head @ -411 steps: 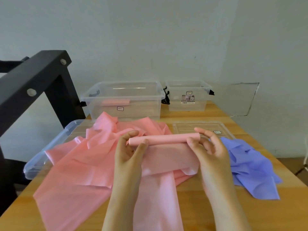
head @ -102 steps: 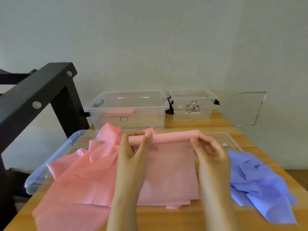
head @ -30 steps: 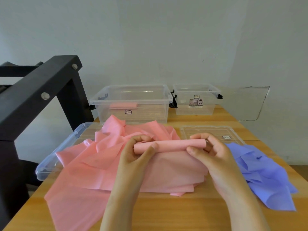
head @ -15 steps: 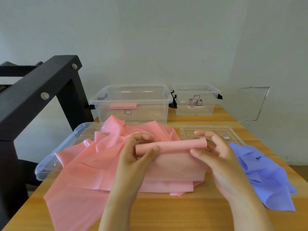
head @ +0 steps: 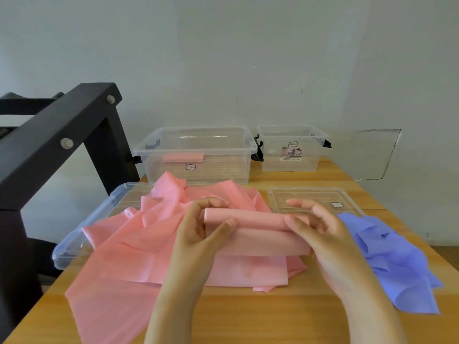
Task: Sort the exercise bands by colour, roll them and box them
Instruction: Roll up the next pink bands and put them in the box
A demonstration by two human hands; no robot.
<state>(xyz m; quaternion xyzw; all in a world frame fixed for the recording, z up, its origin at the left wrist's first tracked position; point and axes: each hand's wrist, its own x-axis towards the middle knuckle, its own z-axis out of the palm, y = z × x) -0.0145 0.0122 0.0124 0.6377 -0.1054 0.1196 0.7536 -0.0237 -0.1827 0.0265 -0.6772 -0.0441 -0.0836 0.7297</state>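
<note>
A half-rolled pink band (head: 250, 218) is held level above the table between both hands. My left hand (head: 201, 229) grips its left end with fingers over the top and thumb underneath. My right hand (head: 320, 232) holds the right end, thumb in front and fingers behind. The band's loose tail hangs down onto a heap of pink bands (head: 139, 244) spread over the table's left half. A crumpled heap of blue bands (head: 397, 259) lies at the right. One rolled pink band (head: 182, 157) lies inside the large clear box (head: 198, 135) at the back.
A smaller clear box (head: 293, 150) stands at the back right. One clear lid (head: 315, 197) lies flat behind my right hand, another lid (head: 82, 234) sticks out under the pink heap at the left edge. A black frame (head: 57, 142) stands at the left.
The roll has grown thicker as both hands turned it, and the loose tail has shortened. Over the last second the roll was lifted slightly toward me.
</note>
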